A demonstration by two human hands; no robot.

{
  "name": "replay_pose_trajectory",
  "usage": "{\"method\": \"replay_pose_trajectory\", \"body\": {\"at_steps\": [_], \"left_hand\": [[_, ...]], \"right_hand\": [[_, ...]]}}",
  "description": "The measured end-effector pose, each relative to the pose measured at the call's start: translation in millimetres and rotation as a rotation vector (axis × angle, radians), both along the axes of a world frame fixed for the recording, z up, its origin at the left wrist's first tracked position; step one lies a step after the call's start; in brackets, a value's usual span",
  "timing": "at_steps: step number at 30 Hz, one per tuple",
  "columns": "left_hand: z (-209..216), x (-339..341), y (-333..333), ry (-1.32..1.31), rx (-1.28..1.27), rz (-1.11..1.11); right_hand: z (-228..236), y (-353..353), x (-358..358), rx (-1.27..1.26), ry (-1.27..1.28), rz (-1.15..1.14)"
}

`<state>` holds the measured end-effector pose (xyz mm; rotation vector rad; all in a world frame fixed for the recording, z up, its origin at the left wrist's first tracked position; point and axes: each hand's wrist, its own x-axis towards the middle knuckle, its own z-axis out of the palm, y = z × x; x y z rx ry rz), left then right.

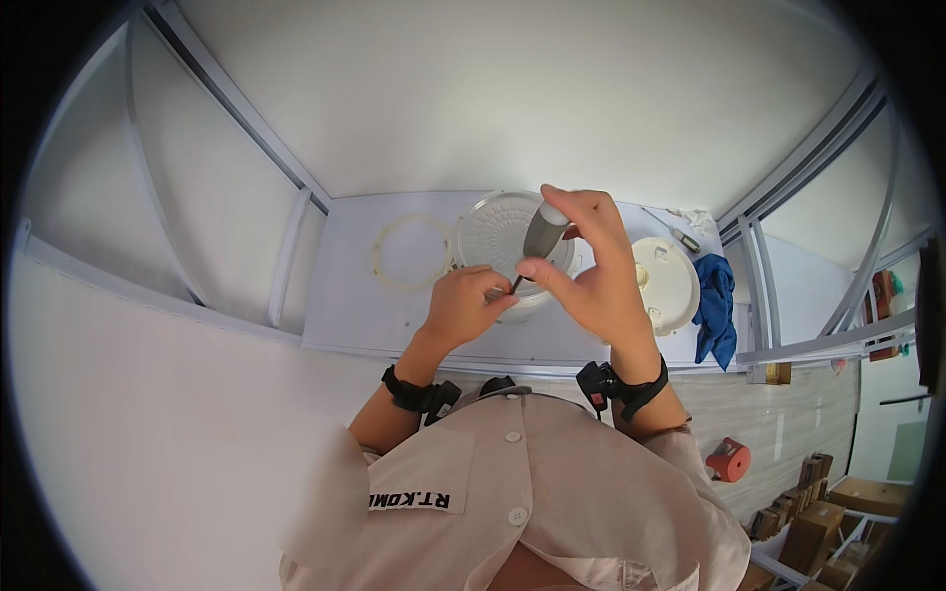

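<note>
My right hand (pixel 599 281) grips a screwdriver (pixel 544 232) by its grey handle, thumb on one side and fingers around the pale end. The dark shaft slants down to the left. At its lower end, my left hand (pixel 461 310) is closed in a pinch; whatever those fingers hold is hidden. Both hands are over a round, pale translucent housing (pixel 486 229) with a ribbed pattern inside its rim, and they cover its near part. Left of it lies a thin cream ring (pixel 386 239).
A round white cover (pixel 678 288) lies right of the housing, beside a crumpled blue cloth (pixel 716 307). Behind them rests a second screwdriver (pixel 684 238). Metal frame bars (pixel 772 281) flank the white table (pixel 345 313). A red object (pixel 729 460) and boxes (pixel 813 537) are at lower right.
</note>
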<state>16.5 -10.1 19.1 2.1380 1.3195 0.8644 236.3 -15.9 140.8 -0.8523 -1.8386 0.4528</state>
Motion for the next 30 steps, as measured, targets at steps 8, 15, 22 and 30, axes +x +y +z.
{"method": "replay_pose_trajectory", "body": {"at_steps": [8, 15, 22, 30], "left_hand": [[-1, 1, -1, -0.051, -0.046, 0.011], [-7, 2, 0, -0.05, 0.025, 0.003], [8, 6, -4, 0.038, 0.004, 0.022], [19, 12, -4, 0.127, 0.003, 0.005]], "right_hand": [[-12, -1, -7, -0.159, 0.259, 0.195], [-4, -2, -6, 0.051, -0.031, 0.083], [-14, -9, -11, -0.082, 0.196, 0.269], [-6, -8, -2, 0.075, 0.067, 0.207]]}}
